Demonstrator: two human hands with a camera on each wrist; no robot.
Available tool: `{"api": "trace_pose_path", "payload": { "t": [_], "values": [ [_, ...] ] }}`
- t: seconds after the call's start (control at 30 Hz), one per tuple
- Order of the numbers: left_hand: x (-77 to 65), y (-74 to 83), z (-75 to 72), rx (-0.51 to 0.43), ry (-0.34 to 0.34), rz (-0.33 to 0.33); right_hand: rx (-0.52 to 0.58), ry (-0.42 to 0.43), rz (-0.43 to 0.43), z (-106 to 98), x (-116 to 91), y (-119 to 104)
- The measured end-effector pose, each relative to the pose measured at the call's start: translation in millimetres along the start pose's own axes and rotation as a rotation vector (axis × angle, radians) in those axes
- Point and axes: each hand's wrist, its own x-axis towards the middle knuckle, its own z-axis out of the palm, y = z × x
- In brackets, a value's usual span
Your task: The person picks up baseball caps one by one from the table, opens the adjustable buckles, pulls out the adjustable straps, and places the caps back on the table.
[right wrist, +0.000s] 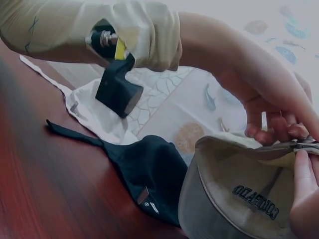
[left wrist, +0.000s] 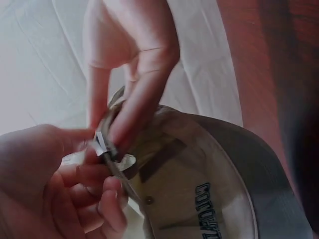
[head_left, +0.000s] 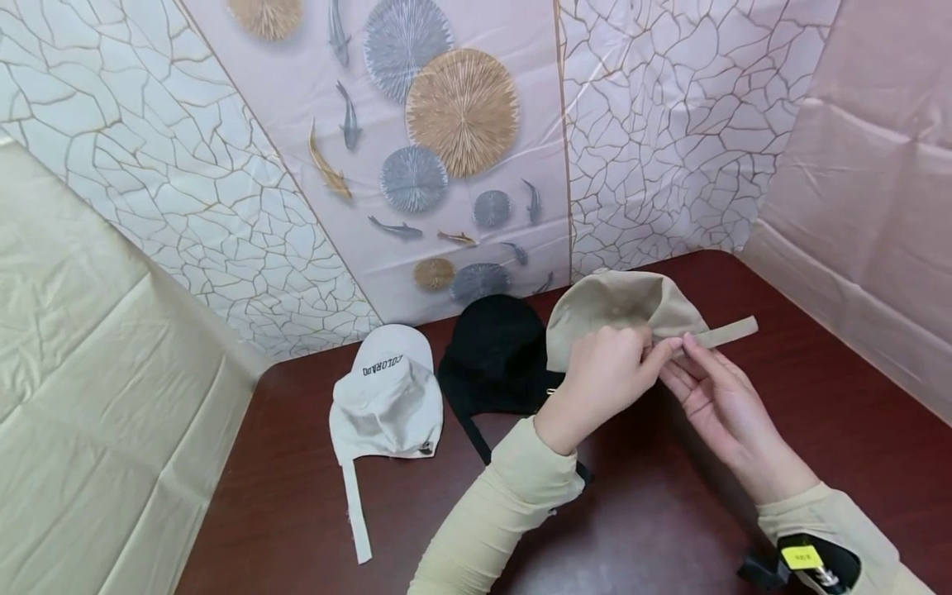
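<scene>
A beige baseball cap (head_left: 625,306) is held up at the right of the other caps, its opening toward me. My left hand (head_left: 606,364) grips the back edge of this cap near the metal buckle (left wrist: 103,144). Thumb and fingers of my right hand (head_left: 732,405) pinch the cap's strap (head_left: 729,332) by the same buckle, and the strap's free end sticks out to the right. Inside the crown, dark embroidered lettering (right wrist: 255,201) shows in the right wrist view. Fingers partly cover the buckle.
A white cap (head_left: 387,397) marked COLORADO lies on the dark red table (head_left: 283,496) at the left, its strap hanging loose toward me. Beside it is a black cap (head_left: 494,355) with a loose strap, partly behind my left arm. Patterned cloth (head_left: 461,223) walls the table's back.
</scene>
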Motion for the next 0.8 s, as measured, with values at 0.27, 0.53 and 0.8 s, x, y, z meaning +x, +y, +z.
{"api": "trace_pose_path", "payload": {
  "t": [0.27,0.53,0.8],
  "values": [
    [-3.3,-1.2,5.0,0.049,0.009,-0.047,-0.075,-0.008,-0.028,2.4,-2.1,2.7],
    [-3.2,-5.6,5.5,0.021,-0.046,-0.046,-0.074,0.009,-0.014,4.6,-2.9,3.0],
    [-2.6,-3.4,6.3,0.002,-0.107,-0.08,-0.056,0.038,-0.016,4.0,-3.2,2.4]
  ]
}}
